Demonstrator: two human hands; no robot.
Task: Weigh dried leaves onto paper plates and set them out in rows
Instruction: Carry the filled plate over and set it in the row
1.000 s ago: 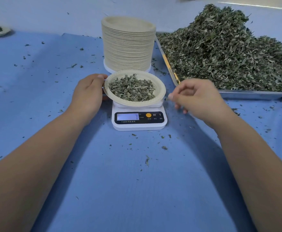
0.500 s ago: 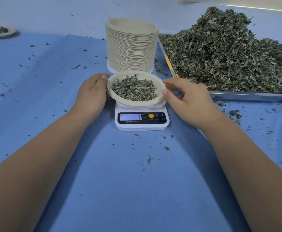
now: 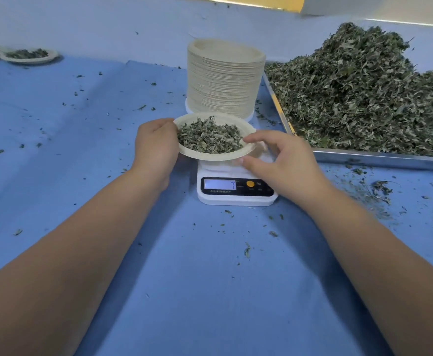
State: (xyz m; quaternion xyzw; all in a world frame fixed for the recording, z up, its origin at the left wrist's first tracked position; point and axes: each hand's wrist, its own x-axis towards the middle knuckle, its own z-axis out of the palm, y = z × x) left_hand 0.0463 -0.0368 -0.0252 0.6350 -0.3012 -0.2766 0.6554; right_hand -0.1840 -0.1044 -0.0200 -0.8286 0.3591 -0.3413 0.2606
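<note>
The paper plate of dried leaves was held over the scale, offset to its left. The weighing looked done, and lifting it away seemed the step in hand. The left hand gripped its left rim; the right hand pinched the near-right rim between forefinger and thumb. Next, it would need carrying level to the filled plates at the far left, spilling nothing.

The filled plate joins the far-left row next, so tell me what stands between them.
Nothing visible does. Between the leaf-filled round paper plate and the filled paper plates at far left lies only blue cloth with loose leaf scraps. The tall stack of empty paper plates stands behind, off that path.
</note>
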